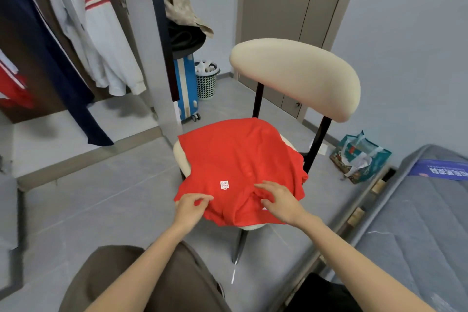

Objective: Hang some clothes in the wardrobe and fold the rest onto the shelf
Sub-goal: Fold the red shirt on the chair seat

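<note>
**A:** so where's the red shirt (238,159) in relation to the hands? Asking since the next fold probably hangs on that.

**B:** Straight ahead and slightly below. It's spread over the cream seat of the chair (296,76), with the near hem draped off the front edge toward the person. The long axis looks to run from the front edge back to the chair's backrest, though it's rumpled so that's a guess. Both hands are right at the near edge, so neither can really be called nearer.

**A:** and the hands themselves?

**B:** A bit of the near-left corner is pinched by the left hand (190,206), thumb against curled fingers. The right hand (278,201) is laid on a bunched ridge of cloth with fingers loosely spread; whether anything is actually gripped there can't be told.

**A:** how's the shirt look?

**B:** Bright red, thin and floppy, 1 small white tag (224,184) showing near the middle, wrinkles gathered near the right hand. Not neatly folded yet, judging by that.
</note>
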`<state>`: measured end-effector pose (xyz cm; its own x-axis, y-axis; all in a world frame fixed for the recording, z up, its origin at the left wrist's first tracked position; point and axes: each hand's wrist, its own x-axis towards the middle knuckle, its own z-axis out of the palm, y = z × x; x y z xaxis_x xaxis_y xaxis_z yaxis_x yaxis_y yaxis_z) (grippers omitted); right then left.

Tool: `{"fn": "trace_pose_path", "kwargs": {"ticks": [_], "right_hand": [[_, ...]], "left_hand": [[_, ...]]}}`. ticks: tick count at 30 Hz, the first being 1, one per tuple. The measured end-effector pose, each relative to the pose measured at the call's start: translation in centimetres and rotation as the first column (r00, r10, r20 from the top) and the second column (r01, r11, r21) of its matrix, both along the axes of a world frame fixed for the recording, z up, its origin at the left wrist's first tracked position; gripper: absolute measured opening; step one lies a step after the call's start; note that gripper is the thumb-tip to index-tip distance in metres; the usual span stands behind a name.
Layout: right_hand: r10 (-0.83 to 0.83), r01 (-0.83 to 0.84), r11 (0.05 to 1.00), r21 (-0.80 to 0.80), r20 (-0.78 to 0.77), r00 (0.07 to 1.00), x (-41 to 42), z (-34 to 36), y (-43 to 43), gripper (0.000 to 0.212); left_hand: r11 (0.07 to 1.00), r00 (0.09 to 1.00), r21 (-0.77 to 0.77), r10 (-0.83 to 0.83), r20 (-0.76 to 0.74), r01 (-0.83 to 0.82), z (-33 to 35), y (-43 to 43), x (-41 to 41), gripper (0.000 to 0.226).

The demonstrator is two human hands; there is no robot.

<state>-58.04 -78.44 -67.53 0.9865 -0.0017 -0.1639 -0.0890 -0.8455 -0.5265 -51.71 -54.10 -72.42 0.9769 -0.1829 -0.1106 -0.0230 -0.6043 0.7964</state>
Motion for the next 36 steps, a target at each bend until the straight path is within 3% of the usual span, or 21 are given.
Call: {"fn": "trace_pose_path", "kwargs": {"ticks": [2, 4, 7, 11, 14, 16, 19, 21, 25, 27, 29, 32, 34, 36], "right_hand": [[0.074, -0.077, 0.996, 0.052, 0.049, 0.996, 0.8, 0.0, 2.3, 0.045], [0.106, -0.113, 0.991, 0.078, 0.091, 0.990, 1.7, -0.2, 4.1, 0.040], [0.140, -0.147, 0.986, 0.084, 0.085, 0.986, 3.4, -1.2, 6.0, 0.035], [0.148, -0.146, 0.985, 0.092, -0.013, 0.989, 5.1, -3.2, 7.4, 0.038], [0.051, -0.045, 0.993, 0.106, -0.049, 0.998, 6.0, -4.5, 7.6, 0.036], [-0.007, 0.010, 0.994, 0.106, -0.025, 1.000, 6.4, -5.2, 7.6, 0.035], [-0.028, 0.030, 0.995, 0.094, -0.014, 1.000, 6.9, -5.7, 7.7, 0.035], [-0.037, 0.038, 0.995, 0.091, -0.007, 0.999, 7.0, -5.8, 7.8, 0.035], [-0.056, 0.062, 0.992, 0.112, -0.052, 0.997, 6.8, -5.4, 7.9, 0.038], [-0.078, 0.084, 0.993, 0.078, -0.073, 0.994, 6.6, -5.4, 8.2, 0.041], [-0.086, 0.086, 0.996, 0.000, -0.090, 0.992, 6.6, -5.4, 8.9, 0.041], [-0.092, 0.084, 0.993, -0.083, -0.106, 0.990, 6.9, -5.3, 9.7, 0.041], [-0.100, 0.092, 0.993, -0.077, -0.112, 0.989, 7.0, -5.3, 9.8, 0.040], [-0.110, 0.108, 0.994, -0.029, -0.113, 0.987, 7.0, -5.2, 9.5, 0.038]], "left_hand": [[0.966, 0.973, -0.144, 0.202, -0.114, -0.217, -0.7, 0.5, 0.2, 0.022], [0.907, 0.912, -0.156, 0.358, -0.202, -0.390, -1.2, 0.9, 0.9, 0.033], [0.823, 0.837, -0.209, 0.463, -0.293, -0.528, -1.7, 1.1, 1.7, 0.056], [0.599, 0.691, -0.405, 0.381, -0.615, -0.691, -2.0, 1.0, 2.3, 0.067], [0.397, 0.484, -0.359, 0.283, -0.828, -0.845, -2.3, 1.7, 3.2, 0.061], [0.349, 0.365, -0.307, 0.113, -0.924, -0.886, -2.9, 2.2, 3.7, 0.073], [0.424, 0.374, -0.393, -0.132, -0.918, -0.816, -3.5, 2.4, 4.0, 0.087], [0.407, 0.417, -0.441, -0.151, -0.896, -0.800, -3.4, 2.5, 4.4, 0.078], [0.165, 0.614, -0.602, 0.032, -0.789, -0.781, -2.7, 2.7, 5.1, 0.021], [0.094, 0.726, -0.725, 0.201, -0.658, -0.683, -2.6, 3.6, 5.2, 0.021], [0.041, 0.778, -0.802, 0.278, -0.563, -0.595, -2.3, 4.7, 4.9, 0.040], [0.007, 0.752, -0.790, 0.311, -0.581, -0.613, -2.1, 5.2, 4.4, 0.061], [-0.011, 0.677, -0.717, 0.320, -0.663, -0.697, -2.1, 5.0, 4.3, 0.056], [-0.086, 0.592, -0.619, 0.214, -0.777, -0.781, -2.2, 5.0, 4.5, 0.040]]}}
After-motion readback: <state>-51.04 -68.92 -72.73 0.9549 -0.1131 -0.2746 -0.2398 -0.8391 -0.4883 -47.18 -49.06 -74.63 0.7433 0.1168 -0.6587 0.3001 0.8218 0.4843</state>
